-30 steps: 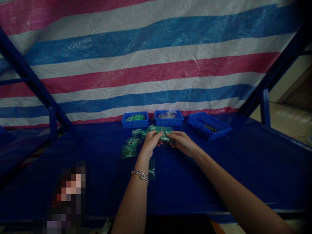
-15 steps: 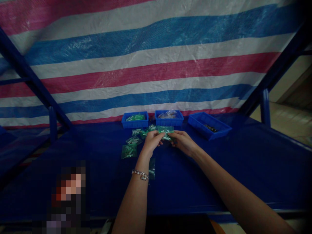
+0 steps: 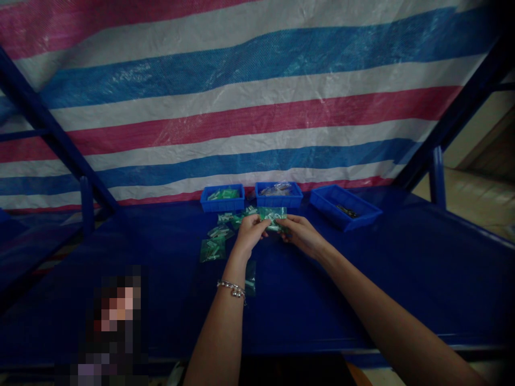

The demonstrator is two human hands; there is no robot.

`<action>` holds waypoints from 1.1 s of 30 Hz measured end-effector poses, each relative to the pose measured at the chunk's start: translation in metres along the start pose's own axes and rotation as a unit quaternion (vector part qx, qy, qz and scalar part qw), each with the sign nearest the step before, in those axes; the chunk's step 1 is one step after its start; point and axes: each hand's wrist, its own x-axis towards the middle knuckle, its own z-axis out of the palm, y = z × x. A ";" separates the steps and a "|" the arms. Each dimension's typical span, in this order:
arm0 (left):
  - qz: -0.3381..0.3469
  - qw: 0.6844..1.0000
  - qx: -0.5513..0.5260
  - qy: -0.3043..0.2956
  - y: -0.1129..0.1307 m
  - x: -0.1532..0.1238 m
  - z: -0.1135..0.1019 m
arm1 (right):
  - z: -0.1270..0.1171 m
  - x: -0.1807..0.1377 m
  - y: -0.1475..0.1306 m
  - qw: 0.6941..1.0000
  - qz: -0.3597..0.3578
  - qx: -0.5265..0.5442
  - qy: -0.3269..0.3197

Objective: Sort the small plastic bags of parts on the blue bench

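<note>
A small green-tinted plastic bag (image 3: 273, 213) with pale pieces inside is held up between both hands, in front of the middle bin. My left hand (image 3: 251, 231) pinches its left side, thumb on the near face. On the right side, my right hand (image 3: 301, 234) grips the bag, its fingers curled partly behind. Left of my left hand lie several similar filled bags, among them a flat one (image 3: 213, 250) nearest to me. Another green bag (image 3: 250, 278) rests on the table, partly hidden by my left forearm.
Along the back of the blue table (image 3: 161, 279) stand a bin with green bags (image 3: 222, 205), a bin with clear bags (image 3: 279, 201) and an angled bin with dark small parts (image 3: 346, 219). A striped sheet (image 3: 249, 118) hangs behind. Blue frame posts (image 3: 438, 179) flank the table.
The bag between my hands appears slightly flatter and more upright. Both hands keep nearly the same place and grip; the other bags and bins have not moved.
</note>
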 end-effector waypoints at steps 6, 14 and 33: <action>0.011 1.000 -0.004 0.011 -0.001 0.001 0.000 | 0.002 -0.001 -0.001 1.000 -0.013 -0.003 0.008; 0.016 1.000 0.000 0.020 0.000 0.000 0.000 | 0.001 -0.002 -0.002 1.000 -0.009 -0.012 0.008; 0.018 1.000 -0.004 -0.007 0.001 -0.003 0.002 | -0.002 0.001 -0.001 0.999 -0.009 0.027 0.033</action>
